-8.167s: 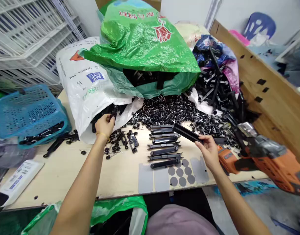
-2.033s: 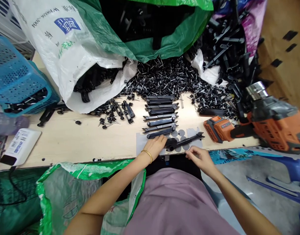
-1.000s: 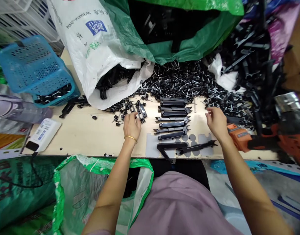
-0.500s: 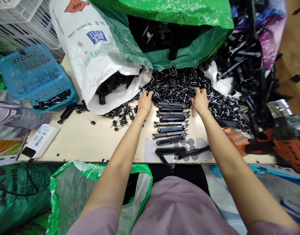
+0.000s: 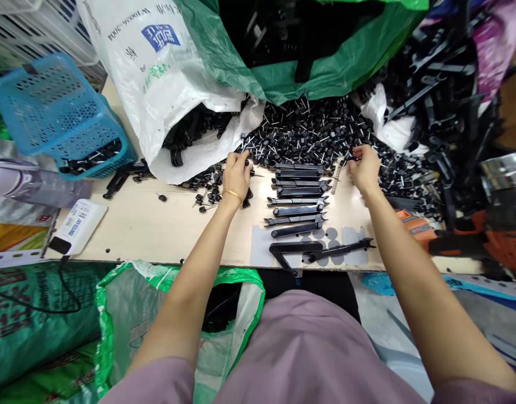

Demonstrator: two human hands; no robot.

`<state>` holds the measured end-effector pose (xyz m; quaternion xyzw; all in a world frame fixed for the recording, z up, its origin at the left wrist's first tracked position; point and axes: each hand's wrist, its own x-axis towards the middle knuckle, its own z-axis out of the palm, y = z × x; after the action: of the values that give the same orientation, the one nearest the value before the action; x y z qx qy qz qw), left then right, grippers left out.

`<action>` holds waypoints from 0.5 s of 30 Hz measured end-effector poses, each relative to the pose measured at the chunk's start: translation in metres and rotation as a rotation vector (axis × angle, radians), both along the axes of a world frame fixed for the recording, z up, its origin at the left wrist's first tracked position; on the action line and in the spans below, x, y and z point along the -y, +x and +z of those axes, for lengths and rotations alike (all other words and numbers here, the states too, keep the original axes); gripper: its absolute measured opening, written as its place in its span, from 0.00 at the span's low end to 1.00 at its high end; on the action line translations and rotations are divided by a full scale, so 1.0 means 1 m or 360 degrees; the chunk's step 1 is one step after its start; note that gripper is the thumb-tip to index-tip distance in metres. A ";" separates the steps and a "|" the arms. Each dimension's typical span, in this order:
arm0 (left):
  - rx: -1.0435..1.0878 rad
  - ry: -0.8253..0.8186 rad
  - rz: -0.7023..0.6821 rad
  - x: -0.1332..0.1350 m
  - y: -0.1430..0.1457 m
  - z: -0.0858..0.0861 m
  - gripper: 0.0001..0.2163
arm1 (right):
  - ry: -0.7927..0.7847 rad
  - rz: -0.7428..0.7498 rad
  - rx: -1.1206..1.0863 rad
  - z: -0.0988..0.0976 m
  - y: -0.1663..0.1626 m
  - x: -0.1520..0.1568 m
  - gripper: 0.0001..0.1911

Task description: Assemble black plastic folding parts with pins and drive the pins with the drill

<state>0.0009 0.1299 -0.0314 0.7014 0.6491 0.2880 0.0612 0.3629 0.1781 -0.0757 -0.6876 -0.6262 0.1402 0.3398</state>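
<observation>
Small heaped pins (image 5: 306, 130) have black heads and thin silvery shanks.

The left hand (image 5: 236, 178) has room over the front left of the table (image 5: 169, 230), but a row of black bars (image 5: 300, 192) fills the middle, little pins (image 5: 308, 132) block the back, and an orange drill (image 5: 460, 242) blocks the right.

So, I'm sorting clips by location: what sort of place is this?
Probably an assembly workshop: the pale wooden bench carries a heap of small black pieces with metal pins, a row of long black parts, and an orange and black power tool.
</observation>
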 end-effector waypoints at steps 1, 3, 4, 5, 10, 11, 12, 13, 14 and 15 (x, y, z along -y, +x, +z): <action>0.0105 0.0040 -0.0048 0.016 0.000 0.008 0.15 | 0.0018 -0.0051 -0.0149 0.002 0.001 0.008 0.13; 0.0334 0.0004 -0.0089 0.057 0.002 0.023 0.15 | 0.0027 -0.0130 -0.0527 0.012 0.001 0.033 0.13; 0.0487 -0.0062 -0.0078 0.080 0.004 0.029 0.15 | 0.0008 -0.0141 -0.0745 0.020 0.000 0.050 0.13; 0.0662 -0.0133 -0.0041 0.104 0.006 0.032 0.15 | -0.0042 -0.0113 -0.0971 0.029 -0.001 0.069 0.13; 0.1091 -0.0610 0.0116 0.193 0.021 0.022 0.10 | -0.1008 0.0207 -0.1829 0.072 -0.020 0.177 0.14; 0.1135 -0.0634 0.0166 0.202 0.024 0.016 0.10 | -0.1177 0.0230 -0.1919 0.076 -0.025 0.194 0.14; 0.1168 -0.0639 0.0212 0.207 0.027 0.011 0.11 | -0.1294 0.0237 -0.1988 0.077 -0.030 0.207 0.14; 0.1185 -0.0636 0.0242 0.210 0.030 0.006 0.11 | -0.1362 0.0233 -0.2038 0.076 -0.035 0.217 0.14; 0.1186 -0.0629 0.0253 0.212 0.033 0.003 0.11 | -0.1384 0.0217 -0.2069 0.074 -0.039 0.224 0.14; 0.1168 -0.0619 0.0249 0.212 0.036 0.000 0.11 | -0.1376 0.0195 -0.2081 0.071 -0.042 0.229 0.14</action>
<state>0.0366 -0.0823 -0.0317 0.4763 0.6779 0.3946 0.3974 0.3211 -0.0504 -0.0048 -0.5010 -0.2259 0.7660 0.3334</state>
